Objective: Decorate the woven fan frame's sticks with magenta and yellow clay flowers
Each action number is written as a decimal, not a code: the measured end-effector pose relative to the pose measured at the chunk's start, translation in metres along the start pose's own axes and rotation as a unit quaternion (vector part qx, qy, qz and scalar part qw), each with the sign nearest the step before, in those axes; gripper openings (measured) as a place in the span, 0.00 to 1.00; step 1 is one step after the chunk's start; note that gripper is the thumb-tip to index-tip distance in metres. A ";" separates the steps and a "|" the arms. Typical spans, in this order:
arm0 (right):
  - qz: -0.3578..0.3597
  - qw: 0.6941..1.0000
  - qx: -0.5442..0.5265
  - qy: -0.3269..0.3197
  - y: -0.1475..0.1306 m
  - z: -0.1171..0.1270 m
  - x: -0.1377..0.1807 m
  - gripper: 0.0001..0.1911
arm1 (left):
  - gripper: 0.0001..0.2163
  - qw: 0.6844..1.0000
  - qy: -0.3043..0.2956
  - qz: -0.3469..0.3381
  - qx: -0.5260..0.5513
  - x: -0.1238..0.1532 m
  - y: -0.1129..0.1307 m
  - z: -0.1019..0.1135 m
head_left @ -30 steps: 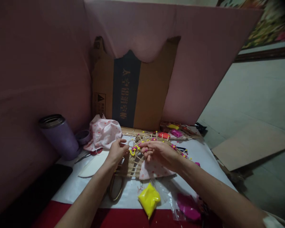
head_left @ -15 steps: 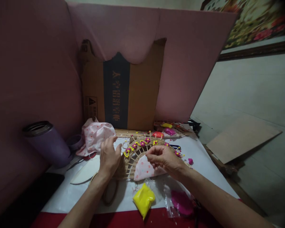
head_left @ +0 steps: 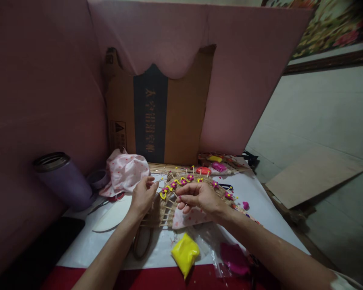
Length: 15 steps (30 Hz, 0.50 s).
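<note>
Left hand [head_left: 142, 196]: fingers curled on the left edge of the woven fan [head_left: 166, 205], gripping it.
Right hand [head_left: 199, 197]: fingertips pinched over the fan's ribs; whether they hold anything, cannot tell.
Fan: flat on the white counter [head_left: 266, 217], between both hands, rimmed with small pink and yellow flowers [head_left: 181, 182].
Plastic bags: yellow clay [head_left: 185, 253] and pink clay [head_left: 233, 258], near the front edge.
Purple cup [head_left: 63, 181]: on the left, contents hidden.
</note>
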State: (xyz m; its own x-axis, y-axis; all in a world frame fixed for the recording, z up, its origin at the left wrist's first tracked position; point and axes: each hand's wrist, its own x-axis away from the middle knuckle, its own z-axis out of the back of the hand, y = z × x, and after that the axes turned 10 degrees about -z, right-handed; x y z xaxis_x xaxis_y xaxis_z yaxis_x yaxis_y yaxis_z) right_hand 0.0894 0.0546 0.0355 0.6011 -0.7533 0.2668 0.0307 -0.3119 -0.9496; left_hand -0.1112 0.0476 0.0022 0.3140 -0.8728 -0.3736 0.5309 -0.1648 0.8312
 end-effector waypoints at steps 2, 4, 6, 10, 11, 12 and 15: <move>-0.002 1.000 0.005 0.000 0.000 -0.001 0.002 0.07 | 0.12 1.000 0.007 -0.004 -0.001 0.000 0.001 0.001; 0.002 1.000 0.011 0.002 0.001 -0.001 0.006 0.08 | 0.12 1.000 0.019 -0.011 -0.009 0.001 0.003 0.002; 0.011 1.000 0.004 0.002 0.001 0.002 0.010 0.10 | 0.11 0.999 0.032 -0.025 -0.024 0.002 0.007 0.003; 0.030 0.999 -0.039 0.021 0.000 0.014 0.022 0.11 | 0.10 0.977 0.065 -0.152 -0.132 0.009 0.022 0.003; 0.033 0.998 -0.051 0.029 0.000 0.018 0.026 0.11 | 0.09 0.965 0.068 -0.195 -0.161 0.011 0.025 0.003; 0.035 0.997 -0.062 0.036 0.000 0.024 0.031 0.11 | 0.09 0.953 0.068 -0.233 -0.181 0.014 0.029 0.001; 0.027 0.996 -0.068 0.060 0.003 0.041 0.047 0.12 | 0.09 0.932 0.044 -0.306 -0.189 0.021 0.036 -0.004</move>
State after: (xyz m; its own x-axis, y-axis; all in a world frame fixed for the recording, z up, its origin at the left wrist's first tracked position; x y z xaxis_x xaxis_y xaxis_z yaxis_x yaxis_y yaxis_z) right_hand 0.1502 0.0417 0.0390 0.4997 -0.8318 0.2418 -0.1120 -0.3388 -0.9342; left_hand -0.0821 0.0256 0.0232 -0.0843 -0.6243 -0.7766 0.8664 -0.4310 0.2524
